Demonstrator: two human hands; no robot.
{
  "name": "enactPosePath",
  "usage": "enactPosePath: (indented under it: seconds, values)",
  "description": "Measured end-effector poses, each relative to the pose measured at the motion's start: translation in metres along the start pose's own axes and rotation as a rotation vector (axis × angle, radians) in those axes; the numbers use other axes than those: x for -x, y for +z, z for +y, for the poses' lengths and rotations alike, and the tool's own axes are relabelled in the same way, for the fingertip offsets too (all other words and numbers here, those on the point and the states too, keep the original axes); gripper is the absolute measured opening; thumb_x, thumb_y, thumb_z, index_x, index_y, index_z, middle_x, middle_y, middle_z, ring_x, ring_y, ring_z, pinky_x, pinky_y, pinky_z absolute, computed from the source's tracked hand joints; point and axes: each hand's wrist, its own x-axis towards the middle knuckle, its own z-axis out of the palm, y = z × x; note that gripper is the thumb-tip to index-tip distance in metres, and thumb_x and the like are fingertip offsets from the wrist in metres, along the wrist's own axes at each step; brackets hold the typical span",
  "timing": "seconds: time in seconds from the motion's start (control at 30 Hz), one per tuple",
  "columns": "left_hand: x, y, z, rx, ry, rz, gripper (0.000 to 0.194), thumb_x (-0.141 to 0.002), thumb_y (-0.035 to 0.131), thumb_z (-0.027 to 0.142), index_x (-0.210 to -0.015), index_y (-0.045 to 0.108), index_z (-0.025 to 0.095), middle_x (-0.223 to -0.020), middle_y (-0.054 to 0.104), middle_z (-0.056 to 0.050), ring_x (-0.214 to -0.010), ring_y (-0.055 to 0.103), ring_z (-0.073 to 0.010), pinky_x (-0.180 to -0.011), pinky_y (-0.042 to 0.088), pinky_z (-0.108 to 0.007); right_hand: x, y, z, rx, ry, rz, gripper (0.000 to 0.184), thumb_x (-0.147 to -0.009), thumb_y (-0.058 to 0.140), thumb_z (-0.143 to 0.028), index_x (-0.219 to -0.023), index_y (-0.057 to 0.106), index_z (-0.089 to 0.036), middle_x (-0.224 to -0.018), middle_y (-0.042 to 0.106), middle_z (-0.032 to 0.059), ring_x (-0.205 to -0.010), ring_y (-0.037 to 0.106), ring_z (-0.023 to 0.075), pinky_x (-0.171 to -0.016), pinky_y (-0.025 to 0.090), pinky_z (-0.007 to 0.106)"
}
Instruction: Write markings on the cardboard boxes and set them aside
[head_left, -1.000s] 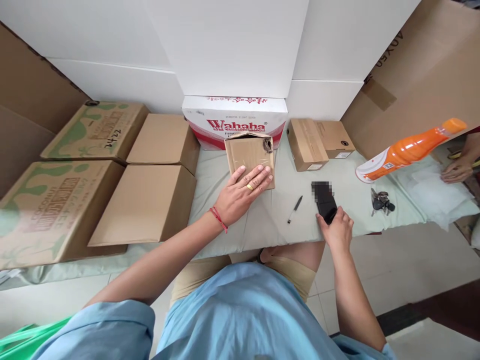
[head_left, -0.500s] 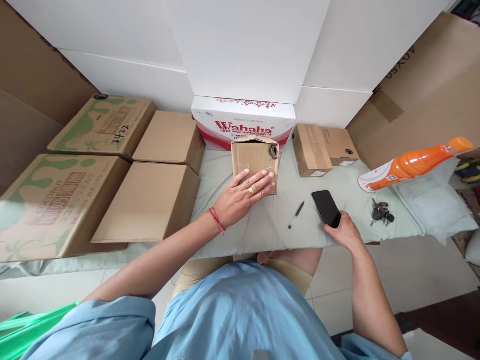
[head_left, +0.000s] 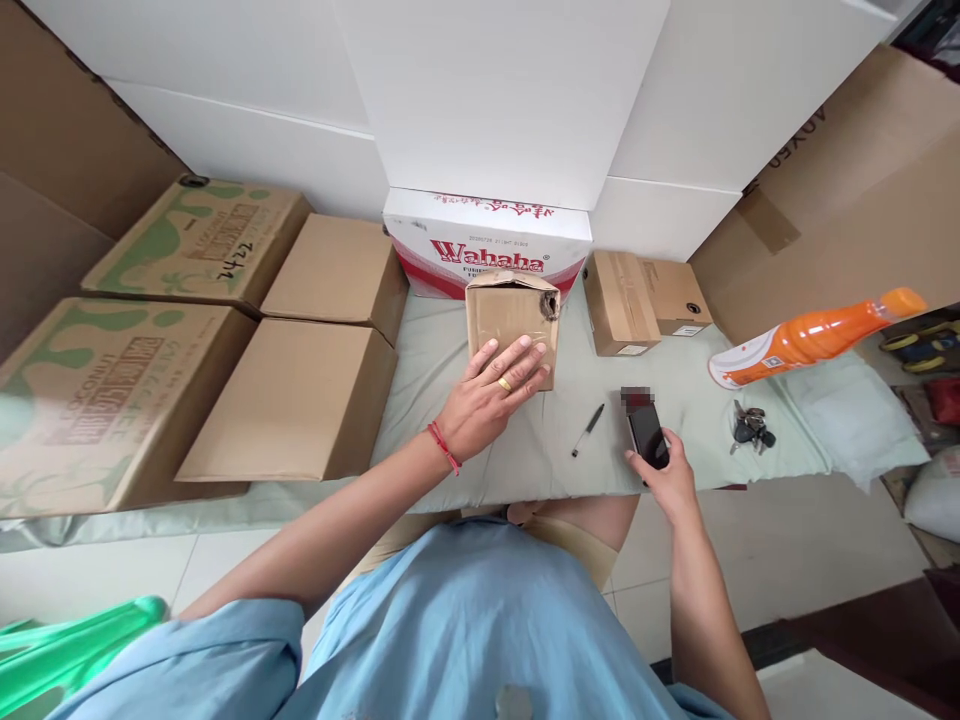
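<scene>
My left hand [head_left: 495, 392] lies with its fingers stretched out on the near face of a small brown cardboard box [head_left: 508, 313]. That box has a dark, damaged hole in its upper right corner and stands in front of a white and red Wahaba carton [head_left: 487, 235]. At the table's front edge, my right hand [head_left: 670, 473] grips a black smartphone [head_left: 651, 440] by its lower end, thumb on one side and fingers on the other. The phone's far end is blurred out. A pen [head_left: 588, 430] lies on the cloth between the two hands.
Several brown cardboard boxes [head_left: 289, 390] fill the left side. Two small boxes [head_left: 621, 305] sit at the back right. An orange bottle [head_left: 814, 335], a bunch of keys [head_left: 752, 428] and a clear plastic bag [head_left: 851, 410] are farther right. A green bag [head_left: 82, 645] hangs low at left.
My right hand has closed further around the phone and shifted slightly left, with the phone's far end now blurred. My left hand stays on the box. The view has turned a little.
</scene>
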Motion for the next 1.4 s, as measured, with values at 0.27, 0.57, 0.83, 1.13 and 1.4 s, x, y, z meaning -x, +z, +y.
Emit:
enactPosePath:
  seconds: [0.27,0.57,0.83,1.13,1.4]
  values:
    - [-0.005,0.001,0.01,-0.015,-0.061,0.003,0.06,-0.106,0.045,0.001,-0.161,0.052,0.025,-0.171,0.055,-0.009,-0.169,0.035,-0.0246,-0.143,0.018,-0.064,0.051,0.007,-0.108,-0.416,-0.213,0.003,0.1,-0.076,0.088,-0.064,-0.157,0.044,-0.024,-0.123,0.071,0.0102,-0.11,0.071,0.0297,-0.098,0.061,0.05]
    - [-0.011,0.008,0.015,0.028,-0.08,0.009,0.049,-0.109,0.049,0.01,-0.154,0.061,0.027,-0.17,0.057,-0.008,-0.169,0.037,-0.0254,-0.144,0.012,-0.061,0.068,0.035,-0.212,-0.391,-0.472,0.316,0.097,-0.086,0.082,-0.059,-0.162,0.033,-0.024,-0.156,0.05,0.0221,-0.147,0.054,0.0405,-0.125,0.046,0.061]
    - [-0.007,0.014,0.012,0.009,-0.094,0.016,0.043,-0.111,0.053,0.021,-0.152,0.064,0.03,-0.163,0.064,-0.005,-0.168,0.039,-0.025,-0.146,0.004,-0.054,0.072,0.052,-0.21,-0.357,-0.582,0.424,0.098,-0.086,0.084,-0.058,-0.163,0.036,-0.022,-0.139,0.059,0.0188,-0.13,0.062,0.0362,-0.11,0.058,0.059]
    - [-0.005,0.017,0.01,0.041,-0.075,0.097,0.044,-0.108,0.058,0.021,-0.15,0.065,0.034,-0.16,0.067,-0.004,-0.167,0.041,-0.0259,-0.146,0.007,-0.055,0.074,0.05,-0.21,-0.327,-0.612,0.436,0.1,-0.089,0.08,-0.064,-0.166,0.033,-0.022,-0.136,0.058,0.0195,-0.125,0.062,0.0357,-0.108,0.06,0.06]
    - [0.017,-0.005,0.011,0.074,-0.275,0.154,0.056,-0.096,0.063,0.018,-0.15,0.063,0.034,-0.167,0.059,-0.01,-0.17,0.032,-0.04,-0.135,0.008,-0.079,0.053,0.035,-0.15,-0.243,-0.478,0.5,0.1,-0.083,0.082,-0.068,-0.161,0.043,-0.02,-0.133,0.059,0.0197,-0.127,0.062,0.0381,-0.11,0.055,0.061]
